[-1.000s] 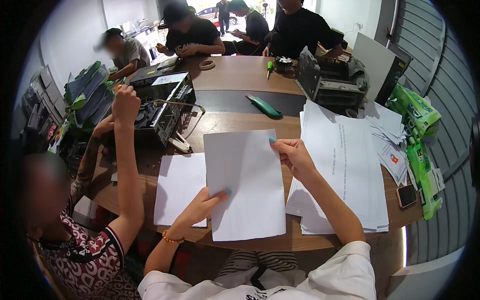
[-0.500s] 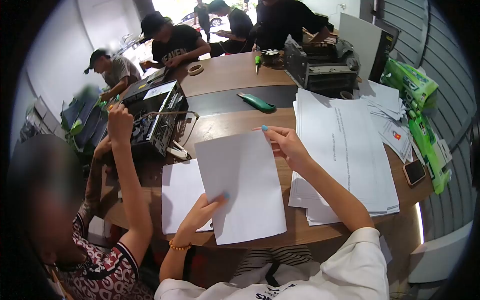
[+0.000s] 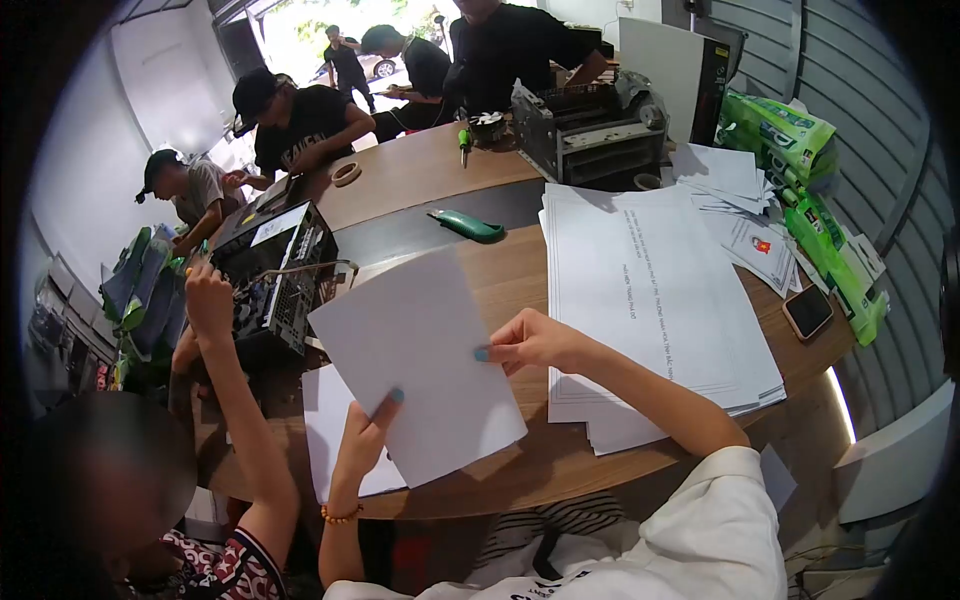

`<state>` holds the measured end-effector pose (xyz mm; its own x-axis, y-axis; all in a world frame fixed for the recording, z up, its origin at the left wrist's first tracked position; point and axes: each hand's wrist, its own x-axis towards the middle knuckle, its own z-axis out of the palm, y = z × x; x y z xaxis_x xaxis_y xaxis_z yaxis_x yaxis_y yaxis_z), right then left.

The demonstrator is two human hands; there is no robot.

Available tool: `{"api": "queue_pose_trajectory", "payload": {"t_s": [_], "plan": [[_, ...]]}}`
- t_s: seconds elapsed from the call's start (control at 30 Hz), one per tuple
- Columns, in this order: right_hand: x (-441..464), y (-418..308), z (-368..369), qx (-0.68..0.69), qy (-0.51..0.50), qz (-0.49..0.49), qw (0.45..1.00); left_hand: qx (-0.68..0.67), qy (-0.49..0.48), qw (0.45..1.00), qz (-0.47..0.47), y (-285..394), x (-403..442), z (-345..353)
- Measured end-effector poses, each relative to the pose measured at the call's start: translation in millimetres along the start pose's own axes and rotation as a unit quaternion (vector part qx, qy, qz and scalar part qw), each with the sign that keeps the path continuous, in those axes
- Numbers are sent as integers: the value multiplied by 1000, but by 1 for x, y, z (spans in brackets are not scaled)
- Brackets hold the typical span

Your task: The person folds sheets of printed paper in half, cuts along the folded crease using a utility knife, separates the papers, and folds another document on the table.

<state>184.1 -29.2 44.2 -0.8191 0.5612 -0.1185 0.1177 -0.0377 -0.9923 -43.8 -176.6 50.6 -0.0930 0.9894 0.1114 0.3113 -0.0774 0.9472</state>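
Observation:
Both my hands hold a folded white sheet of paper (image 3: 420, 350), tilted above the near edge of the table. My left hand (image 3: 368, 432) grips its lower left side, thumb on top and fingers hidden beneath. My right hand (image 3: 530, 343) pinches its right edge between thumb and fingers. Partly under the held sheet lies another white paper (image 3: 325, 430) on the tabletop. To the right rests a stack of large printed sheets (image 3: 650, 300), close to my right forearm.
A co-worker's raised hand (image 3: 208, 300) is at the left beside an opened computer case (image 3: 280, 270). A green utility knife (image 3: 468, 226), tape roll (image 3: 346, 174), dismantled printer frame (image 3: 590, 140) and phone (image 3: 808, 312) lie on the table (image 3: 500, 500). Green packages (image 3: 780, 140) stand right.
The held paper has turned and moved left. My right hand has slid from its top corner down to the middle of the right edge. The camera view has shifted.

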Motion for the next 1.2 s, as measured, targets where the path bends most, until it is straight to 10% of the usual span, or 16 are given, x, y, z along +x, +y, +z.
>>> {"api": "queue_pose_trajectory", "payload": {"t_s": [0.57,1.03,1.17,1.2], "plan": [[-11,-6,13,8,-16,-4,1000,-3,112,993,44,-4,9,-7],[9,-7,-10,-126,-70,64,987,-190,160,962,-110,-40,31,-41],[75,-3,-75,-213,140,-74,964,-184,157,961,-133,-59,49,-53],[102,6,-90,-368,249,-136,886,-164,136,964,-158,-64,51,-56]]}}
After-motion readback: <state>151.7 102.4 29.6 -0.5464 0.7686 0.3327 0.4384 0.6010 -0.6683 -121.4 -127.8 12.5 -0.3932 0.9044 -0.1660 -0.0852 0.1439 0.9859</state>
